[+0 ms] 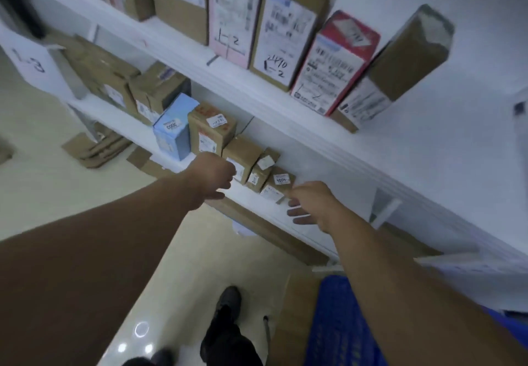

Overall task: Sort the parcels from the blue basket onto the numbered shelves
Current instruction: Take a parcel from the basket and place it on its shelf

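Left hand is hovering at the front edge of the white middle shelf. Its fingers are curling in against the labelled face of a small brown cardboard box, and blur is hiding whether it is gripping that box or only touching it.

At the far left, a white paper sign with handwritten marking is showing at the end of the shelving. Beside it, large brown cardboard cartons are sitting on the middle shelf. Flattened brown cardboard sheets are lying on the pale floor below.

Further right on the same shelf, a light blue carton with a white sticker is standing upright, touching a brown carton with red print. Next to these, the small brown box, a smaller brown box with a white tag and a low brown parcel with a white "4004" sticker are sitting side by side. Right hand is hovering just beside that last parcel, fingers apart and relaxed, holding nothing.

On the white upper shelf, tall parcels are standing in a row: a pink one, a brown one with a big white label, a red-and-white one and a plain brown one. A blue plastic basket is sitting low at the right, beneath the right forearm.
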